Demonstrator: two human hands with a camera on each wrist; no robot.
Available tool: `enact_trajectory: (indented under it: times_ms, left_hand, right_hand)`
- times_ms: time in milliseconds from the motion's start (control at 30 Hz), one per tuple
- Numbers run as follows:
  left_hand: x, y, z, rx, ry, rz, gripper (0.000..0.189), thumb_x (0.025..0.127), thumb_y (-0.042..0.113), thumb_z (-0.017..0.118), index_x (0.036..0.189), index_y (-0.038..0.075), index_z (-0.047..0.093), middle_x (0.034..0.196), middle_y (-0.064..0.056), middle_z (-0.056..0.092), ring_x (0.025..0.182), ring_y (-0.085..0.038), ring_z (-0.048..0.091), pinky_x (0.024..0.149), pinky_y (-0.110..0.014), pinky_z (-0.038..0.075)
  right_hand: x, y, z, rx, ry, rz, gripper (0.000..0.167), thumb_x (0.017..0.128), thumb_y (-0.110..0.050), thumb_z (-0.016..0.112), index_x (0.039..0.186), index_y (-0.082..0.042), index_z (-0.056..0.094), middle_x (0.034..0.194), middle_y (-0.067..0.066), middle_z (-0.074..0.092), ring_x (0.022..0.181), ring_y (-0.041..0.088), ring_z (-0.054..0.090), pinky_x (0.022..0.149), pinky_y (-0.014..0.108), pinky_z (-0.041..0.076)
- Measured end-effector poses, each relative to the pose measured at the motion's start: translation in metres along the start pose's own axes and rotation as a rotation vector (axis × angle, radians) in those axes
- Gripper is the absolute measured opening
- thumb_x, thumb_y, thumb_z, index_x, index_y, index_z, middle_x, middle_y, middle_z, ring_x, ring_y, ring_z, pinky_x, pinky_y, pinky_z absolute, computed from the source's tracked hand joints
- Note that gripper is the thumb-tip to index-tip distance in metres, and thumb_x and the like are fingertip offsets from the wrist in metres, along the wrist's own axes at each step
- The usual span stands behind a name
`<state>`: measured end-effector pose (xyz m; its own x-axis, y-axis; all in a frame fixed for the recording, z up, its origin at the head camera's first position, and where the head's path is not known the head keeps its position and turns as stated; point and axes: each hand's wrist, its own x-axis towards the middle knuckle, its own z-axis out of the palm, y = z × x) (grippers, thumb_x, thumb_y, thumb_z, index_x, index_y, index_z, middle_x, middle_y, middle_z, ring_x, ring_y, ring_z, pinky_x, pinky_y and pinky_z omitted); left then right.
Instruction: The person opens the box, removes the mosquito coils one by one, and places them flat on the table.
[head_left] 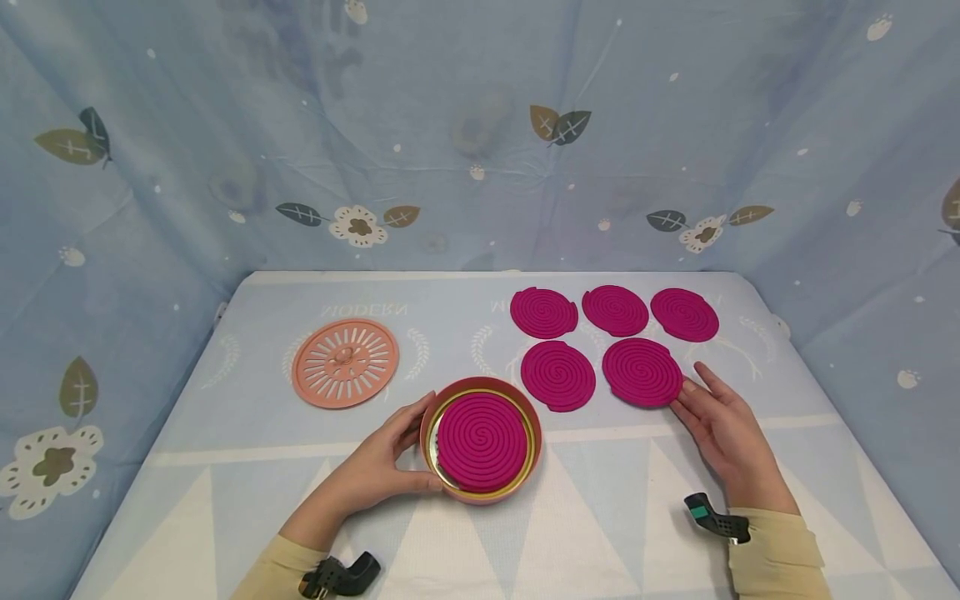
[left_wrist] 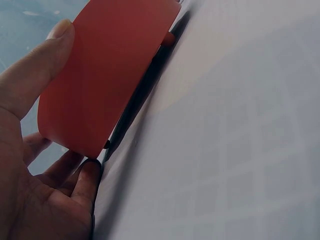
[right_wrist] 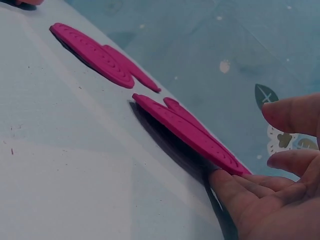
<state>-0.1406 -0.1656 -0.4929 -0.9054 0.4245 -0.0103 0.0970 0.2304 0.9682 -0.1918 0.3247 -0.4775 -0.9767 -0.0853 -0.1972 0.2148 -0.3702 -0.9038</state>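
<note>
My left hand (head_left: 393, 458) grips the left side of a round coral tin (head_left: 536, 467) with a gold inner rim, thumb at the front and fingers behind. Inside that tin lies a magenta mosquito coil (head_left: 482, 442). In the left wrist view the tin's side wall (left_wrist: 105, 75) is seen close up between thumb and fingers. My right hand (head_left: 727, 433) holds another mosquito coil (head_left: 642, 372) by its near right edge. In the right wrist view this coil (right_wrist: 185, 130) is tilted, that edge raised over its shadow, with the fingertips (right_wrist: 222, 180) right at it.
Several more magenta coils lie flat in two rows, one (head_left: 558, 376) left of the held coil and others (head_left: 615, 311) behind. A slotted coral lid (head_left: 345, 363) with a central knob lies at the left. Patterned cloth (head_left: 480, 167) hangs behind the table (head_left: 600, 517).
</note>
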Motion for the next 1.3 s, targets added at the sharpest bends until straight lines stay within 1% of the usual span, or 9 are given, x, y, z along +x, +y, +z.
enact_trajectory:
  times_ms: [100, 233, 500, 633, 733, 900, 1033, 1167, 1300]
  left_hand:
    - [-0.0002, -0.0005, -0.0002, 0.006, -0.003, -0.001, 0.113, 0.069, 0.028, 0.093, 0.158, 0.019, 0.025, 0.155, 0.002, 0.033, 0.139, -0.019, 0.038, 0.115, -0.024, 0.032]
    - [-0.0006, -0.0006, -0.0004, 0.018, -0.003, 0.0, 0.112, 0.069, 0.028, 0.092, 0.158, 0.02, 0.026, 0.155, 0.001, 0.032, 0.14, -0.02, 0.037, 0.115, -0.024, 0.032]
    - [0.0001, -0.0006, 0.0001, 0.016, -0.002, 0.014, 0.111, 0.07, 0.026, 0.092, 0.158, 0.019, 0.025, 0.155, -0.001, 0.034, 0.14, -0.022, 0.037, 0.115, -0.024, 0.032]
    - [-0.0002, 0.0005, 0.0003, 0.012, 0.002, 0.008, 0.111, 0.069, 0.025, 0.093, 0.158, 0.019, 0.026, 0.154, 0.001, 0.035, 0.139, -0.02, 0.038, 0.115, -0.024, 0.032]
    - [-0.0004, 0.0015, 0.0004, 0.006, 0.003, 0.007, 0.111, 0.069, 0.025, 0.093, 0.158, 0.019, 0.027, 0.154, 0.001, 0.035, 0.139, -0.02, 0.039, 0.115, -0.025, 0.032]
    - [0.0001, 0.001, 0.0002, 0.003, 0.004, 0.01, 0.111, 0.069, 0.024, 0.093, 0.158, 0.017, 0.027, 0.154, 0.002, 0.035, 0.14, -0.018, 0.037, 0.115, -0.024, 0.032]
    - [0.0004, -0.0009, 0.0004, 0.008, 0.001, 0.023, 0.111, 0.069, 0.024, 0.093, 0.158, 0.015, 0.026, 0.154, 0.0, 0.035, 0.14, -0.02, 0.036, 0.115, -0.024, 0.032]
    - [0.0003, -0.0015, -0.0001, 0.014, -0.004, 0.037, 0.112, 0.07, 0.024, 0.092, 0.158, 0.014, 0.025, 0.154, -0.002, 0.035, 0.14, -0.022, 0.036, 0.115, -0.024, 0.032]
    - [0.0, -0.0008, -0.0003, 0.017, -0.006, 0.037, 0.112, 0.07, 0.024, 0.092, 0.158, 0.014, 0.024, 0.154, -0.001, 0.035, 0.14, -0.021, 0.037, 0.115, -0.024, 0.033]
  right_hand:
    - [-0.0022, -0.0014, 0.0001, -0.007, 0.014, -0.006, 0.08, 0.102, -0.011, 0.055, 0.16, -0.014, 0.0, 0.142, 0.009, 0.044, 0.123, 0.011, 0.056, 0.106, 0.031, 0.039]
    - [-0.0045, -0.0029, -0.0008, -0.018, 0.031, -0.013, 0.08, 0.102, -0.012, 0.056, 0.161, -0.016, 0.003, 0.147, 0.012, 0.037, 0.126, 0.013, 0.054, 0.106, 0.031, 0.039]
    - [-0.0057, -0.0028, -0.0033, -0.018, 0.048, -0.02, 0.077, 0.101, -0.012, 0.057, 0.161, -0.018, 0.008, 0.149, 0.014, 0.033, 0.126, 0.012, 0.054, 0.106, 0.029, 0.041]
    - [-0.006, -0.0017, -0.0042, -0.003, 0.052, -0.017, 0.077, 0.101, -0.012, 0.058, 0.161, -0.02, 0.01, 0.155, 0.019, 0.022, 0.126, 0.011, 0.054, 0.106, 0.028, 0.039]
    - [-0.0061, -0.0009, -0.0045, -0.008, 0.061, -0.017, 0.077, 0.101, -0.013, 0.058, 0.161, -0.02, 0.011, 0.157, 0.02, 0.017, 0.126, 0.01, 0.053, 0.106, 0.028, 0.039]
    - [-0.0069, 0.0006, -0.0049, -0.009, 0.075, -0.03, 0.074, 0.101, -0.013, 0.058, 0.161, -0.019, 0.014, 0.156, 0.02, 0.02, 0.125, 0.01, 0.055, 0.105, 0.028, 0.04]
    - [-0.0073, 0.0018, -0.005, -0.011, 0.074, -0.041, 0.073, 0.101, -0.013, 0.057, 0.16, -0.019, 0.016, 0.154, 0.019, 0.023, 0.123, 0.01, 0.056, 0.104, 0.028, 0.041]
    - [-0.0067, 0.0029, -0.0049, -0.018, 0.076, -0.042, 0.072, 0.101, -0.013, 0.057, 0.16, -0.02, 0.016, 0.155, 0.019, 0.022, 0.123, 0.008, 0.056, 0.104, 0.028, 0.04]
    - [-0.0058, 0.0034, -0.0043, -0.039, 0.083, -0.038, 0.073, 0.101, -0.016, 0.059, 0.16, -0.022, 0.017, 0.157, 0.019, 0.019, 0.123, 0.007, 0.055, 0.104, 0.027, 0.04]
